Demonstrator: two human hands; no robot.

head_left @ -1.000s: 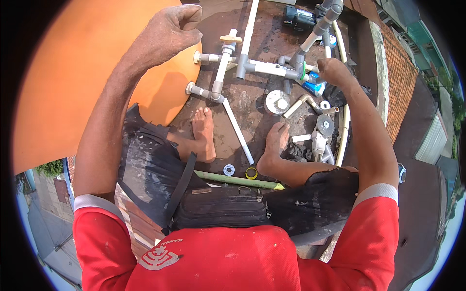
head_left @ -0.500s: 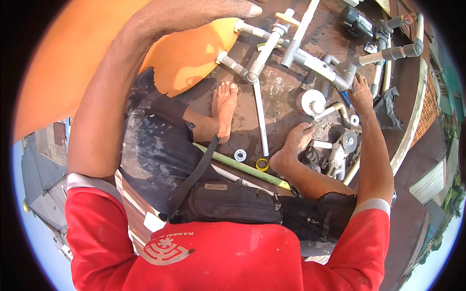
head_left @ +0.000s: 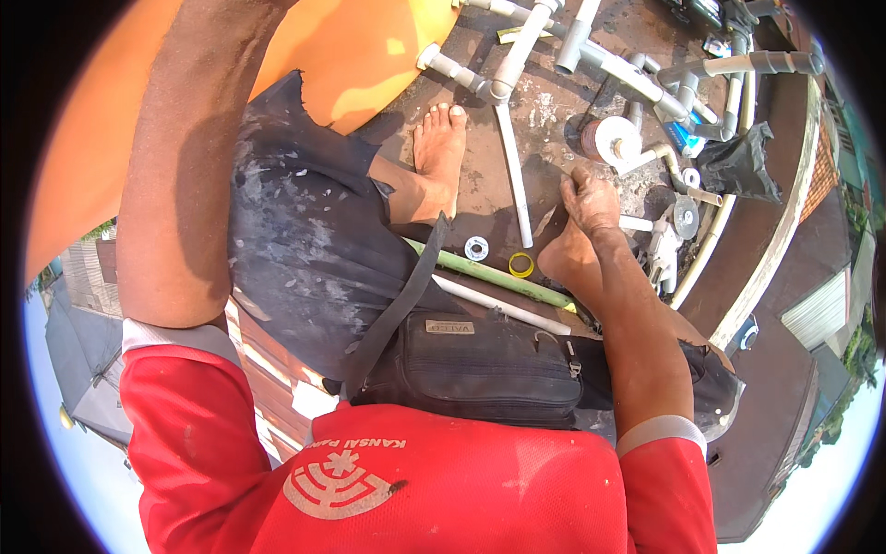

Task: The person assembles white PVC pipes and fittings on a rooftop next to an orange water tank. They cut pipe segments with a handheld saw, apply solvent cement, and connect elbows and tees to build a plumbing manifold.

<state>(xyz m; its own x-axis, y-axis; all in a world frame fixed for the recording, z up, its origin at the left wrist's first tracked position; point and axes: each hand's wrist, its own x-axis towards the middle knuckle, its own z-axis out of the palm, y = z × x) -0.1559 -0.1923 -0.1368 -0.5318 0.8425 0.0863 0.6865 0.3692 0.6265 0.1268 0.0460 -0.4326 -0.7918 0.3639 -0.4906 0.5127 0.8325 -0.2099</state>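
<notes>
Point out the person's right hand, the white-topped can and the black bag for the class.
Right hand (head_left: 594, 200): head view, back of the hand.
White-topped can (head_left: 612, 140): head view, its white top.
Black bag (head_left: 475, 371): head view, middle of its body.

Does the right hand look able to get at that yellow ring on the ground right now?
Probably yes. The right hand is nearby, over the right foot, and the yellow ring lies uncovered beside the heel, just past the end of the thin white pipe; nothing appears to block it.
</notes>
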